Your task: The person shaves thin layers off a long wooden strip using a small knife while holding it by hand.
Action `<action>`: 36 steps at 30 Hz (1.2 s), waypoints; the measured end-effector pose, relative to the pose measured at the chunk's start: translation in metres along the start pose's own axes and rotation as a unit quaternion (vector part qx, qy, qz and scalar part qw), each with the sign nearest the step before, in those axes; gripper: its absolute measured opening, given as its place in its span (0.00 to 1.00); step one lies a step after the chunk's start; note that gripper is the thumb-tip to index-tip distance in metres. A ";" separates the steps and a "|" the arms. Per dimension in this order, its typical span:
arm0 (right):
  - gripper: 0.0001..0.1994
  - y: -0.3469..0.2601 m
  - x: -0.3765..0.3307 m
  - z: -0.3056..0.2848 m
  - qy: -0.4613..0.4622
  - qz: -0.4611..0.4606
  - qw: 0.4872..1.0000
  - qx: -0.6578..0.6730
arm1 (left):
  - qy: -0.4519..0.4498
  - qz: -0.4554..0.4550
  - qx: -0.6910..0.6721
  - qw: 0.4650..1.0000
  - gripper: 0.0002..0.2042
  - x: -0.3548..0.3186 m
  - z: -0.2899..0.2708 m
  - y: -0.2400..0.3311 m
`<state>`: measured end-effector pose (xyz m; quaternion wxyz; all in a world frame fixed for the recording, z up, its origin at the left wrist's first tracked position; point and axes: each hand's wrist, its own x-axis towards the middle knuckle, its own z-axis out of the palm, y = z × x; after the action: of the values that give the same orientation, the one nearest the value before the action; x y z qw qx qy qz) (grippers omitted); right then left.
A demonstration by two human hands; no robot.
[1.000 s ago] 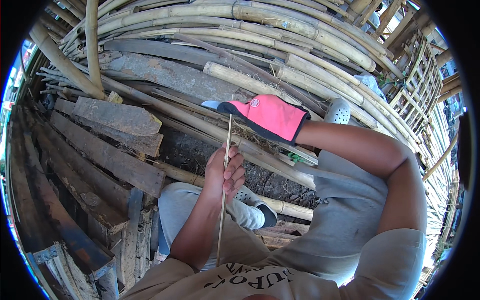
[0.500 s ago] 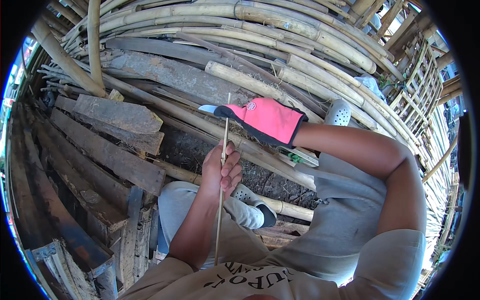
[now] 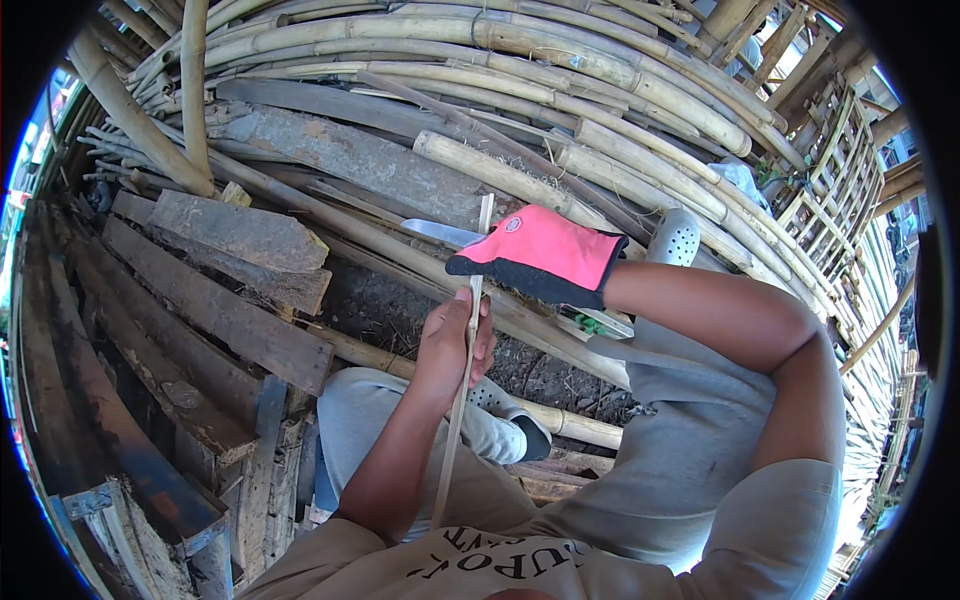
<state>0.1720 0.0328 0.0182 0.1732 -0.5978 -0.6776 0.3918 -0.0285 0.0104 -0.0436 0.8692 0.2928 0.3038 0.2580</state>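
A long, thin bamboo strip (image 3: 453, 440) runs up from my lap, its broad pale side showing. My bare left hand (image 3: 445, 345) is closed around it just below the other hand. My right hand (image 3: 550, 255), in a pink and black glove, is closed on a knife; the blade (image 3: 438, 232) sticks out to the left past the glove, and the handle is hidden inside it. The gloved fingers lie across the upper part of the strip, whose tip shows above them. Where the blade's edge meets the strip is covered by the glove.
Bamboo poles (image 3: 560, 50) lie stacked across the far side. Weathered wooden planks (image 3: 220, 300) are piled at the left, and an upright bamboo post (image 3: 194, 90) stands behind them. A woven bamboo lattice (image 3: 825, 190) is at the far right. My clog-shod foot (image 3: 676, 238) rests by the poles.
My gloved right hand has shifted slightly right and down, with more blade showing. My left hand has moved right with the strip, which now turns its wider side up.
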 end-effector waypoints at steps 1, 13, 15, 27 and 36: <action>0.17 0.004 -0.002 0.000 0.013 0.000 0.998 0.058 | 0.003 0.006 0.013 1.000 0.17 0.000 0.003 0.001; 0.17 -0.028 -0.019 -0.047 0.096 0.109 0.982 0.121 | -0.098 -0.040 0.052 0.993 0.20 -0.012 -0.001 0.010; 0.17 -0.027 -0.016 -0.051 0.135 -0.011 0.991 0.021 | -0.081 -0.031 0.059 0.994 0.20 -0.013 0.000 0.009; 0.17 -0.019 -0.011 -0.058 0.133 0.049 0.986 -0.084 | -0.135 -0.017 -0.002 0.991 0.22 -0.017 -0.004 0.007; 0.19 -0.002 -0.012 -0.055 0.114 0.017 0.986 -0.117 | -0.071 -0.056 -0.030 0.995 0.21 -0.019 0.009 -0.009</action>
<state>0.2121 0.0398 0.0573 0.1712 -0.6665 -0.6842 0.2417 -0.0333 -0.0105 -0.0367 0.9101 0.2666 0.2490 0.1965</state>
